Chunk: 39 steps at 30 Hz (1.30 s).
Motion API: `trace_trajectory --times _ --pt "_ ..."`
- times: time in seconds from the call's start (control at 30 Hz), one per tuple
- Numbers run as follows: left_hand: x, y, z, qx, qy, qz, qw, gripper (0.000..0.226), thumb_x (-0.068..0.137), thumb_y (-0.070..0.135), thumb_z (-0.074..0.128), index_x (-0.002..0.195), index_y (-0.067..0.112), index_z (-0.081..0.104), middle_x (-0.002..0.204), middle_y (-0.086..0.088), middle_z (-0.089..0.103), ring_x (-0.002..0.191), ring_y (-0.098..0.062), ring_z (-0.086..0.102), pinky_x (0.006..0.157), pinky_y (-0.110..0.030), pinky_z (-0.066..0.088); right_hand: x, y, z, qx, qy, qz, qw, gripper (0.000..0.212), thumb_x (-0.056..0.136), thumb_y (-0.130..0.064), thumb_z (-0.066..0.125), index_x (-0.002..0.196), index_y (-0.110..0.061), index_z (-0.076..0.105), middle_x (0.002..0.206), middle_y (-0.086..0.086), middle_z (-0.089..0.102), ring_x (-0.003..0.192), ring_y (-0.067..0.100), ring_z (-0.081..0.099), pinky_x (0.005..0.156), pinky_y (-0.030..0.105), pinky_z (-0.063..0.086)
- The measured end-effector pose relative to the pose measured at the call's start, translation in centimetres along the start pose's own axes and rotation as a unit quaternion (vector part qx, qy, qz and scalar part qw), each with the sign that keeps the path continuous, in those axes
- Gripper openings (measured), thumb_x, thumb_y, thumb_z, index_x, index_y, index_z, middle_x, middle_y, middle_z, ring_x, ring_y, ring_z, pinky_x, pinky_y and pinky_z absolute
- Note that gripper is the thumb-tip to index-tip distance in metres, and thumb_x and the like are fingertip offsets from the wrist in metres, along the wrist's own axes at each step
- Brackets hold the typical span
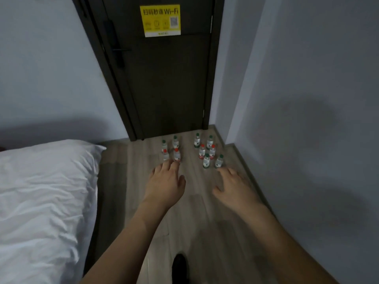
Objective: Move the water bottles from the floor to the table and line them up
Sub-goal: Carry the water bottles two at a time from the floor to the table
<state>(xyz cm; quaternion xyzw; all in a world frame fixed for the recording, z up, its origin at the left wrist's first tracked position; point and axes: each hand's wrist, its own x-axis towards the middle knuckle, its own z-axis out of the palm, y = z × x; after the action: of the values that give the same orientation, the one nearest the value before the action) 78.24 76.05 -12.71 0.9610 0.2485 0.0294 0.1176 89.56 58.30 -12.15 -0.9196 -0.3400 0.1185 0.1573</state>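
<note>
Head view, looking down a narrow strip of grey wood-plank floor [143, 201] toward a dark closed door [164, 78] bearing a yellow Wi-Fi notice [160, 20]. Ten small clear plastic water bottles stand upright on the floor before the door, in two clusters. Left cluster of four bottles [171, 149]: two green-capped behind, two red-capped in front. Right cluster of six bottles [208, 151]: green-capped pairs at back and front, a red-capped pair between. Both bare forearms reach forward over the floor. Left hand [167, 182]: palm down, fingers loosely spread, nothing held, fingertips overlapping the base of the nearest red-capped bottle [177, 155]; actual contact cannot be told. Right hand [233, 187]: palm down, fingers spread, nothing held, lying just short of the two nearest green-capped bottles [212, 161]. A bed with rumpled white bedding [41, 191] fills the left side; a pale grey wall [307, 99] closes the right
</note>
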Motion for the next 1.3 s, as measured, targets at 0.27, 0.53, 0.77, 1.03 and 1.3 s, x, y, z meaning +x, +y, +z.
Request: trace_trajectory --times 0.27,0.53,0.77,1.03,1.3 --pt "16.5 -0.2 0.8 0.03 -0.05 0.049 0.997 0.055 0.097 0.045 0.043 0.146 0.021 0.038 0.149 -0.002 0.04 0.135 -0.026 0.041 0.112 -0.042 0.032 13.6 2.4 -2.4 -0.005 0.004 0.067 0.998 0.058 0.084 -0.037 0.054 0.138 -0.023 0.04 0.137 0.003 0.047 0.122 0.026 0.046 0.103 0.035 0.037" --pt "33.4 1.1 5.2 0.053 -0.1 0.077 0.991 0.052 0.096 0.043 0.044 0.141 0.018 0.043 0.151 -0.004 0.04 0.135 -0.028 0.042 0.11 -0.043 0.034 28.7 10.3 -1.5 -0.014 -0.026 0.105 0.994 0.044 0.088 -0.036 0.047 0.129 -0.02 0.044 0.129 0.005 0.05 0.111 0.025 0.051 0.09 0.033 0.041" --pt "49.4 3.2 8.7 0.093 -0.157 0.098 0.978 0.057 0.095 0.044 0.046 0.145 0.018 0.039 0.153 -0.004 0.037 0.137 -0.028 0.039 0.112 -0.045 0.032 43.7 17.2 -1.9 -0.015 -0.068 0.126 0.99 0.046 0.091 -0.035 0.047 0.134 -0.016 0.042 0.135 0.007 0.045 0.12 0.026 0.046 0.101 0.034 0.036" --pt "64.2 2.6 24.8 0.11 -0.245 0.155 0.951 0.059 0.094 0.041 0.048 0.147 0.017 0.034 0.149 -0.004 0.036 0.132 -0.026 0.041 0.106 -0.041 0.036 58.5 27.3 9.9 -0.056 -0.126 0.17 0.976 0.052 0.084 -0.029 0.053 0.133 -0.017 0.041 0.13 0.006 0.049 0.114 0.026 0.049 0.095 0.035 0.04" --pt "70.9 -1.8 54.7 0.103 -0.295 0.214 0.926 0.062 0.091 0.033 0.054 0.146 0.016 0.033 0.148 -0.009 0.037 0.13 -0.031 0.042 0.103 -0.042 0.04 69.5 39.4 35.4 -0.028 -0.144 0.179 0.973 0.049 0.089 -0.02 0.053 0.136 -0.011 0.041 0.134 0.012 0.045 0.113 0.032 0.05 0.09 0.036 0.041"
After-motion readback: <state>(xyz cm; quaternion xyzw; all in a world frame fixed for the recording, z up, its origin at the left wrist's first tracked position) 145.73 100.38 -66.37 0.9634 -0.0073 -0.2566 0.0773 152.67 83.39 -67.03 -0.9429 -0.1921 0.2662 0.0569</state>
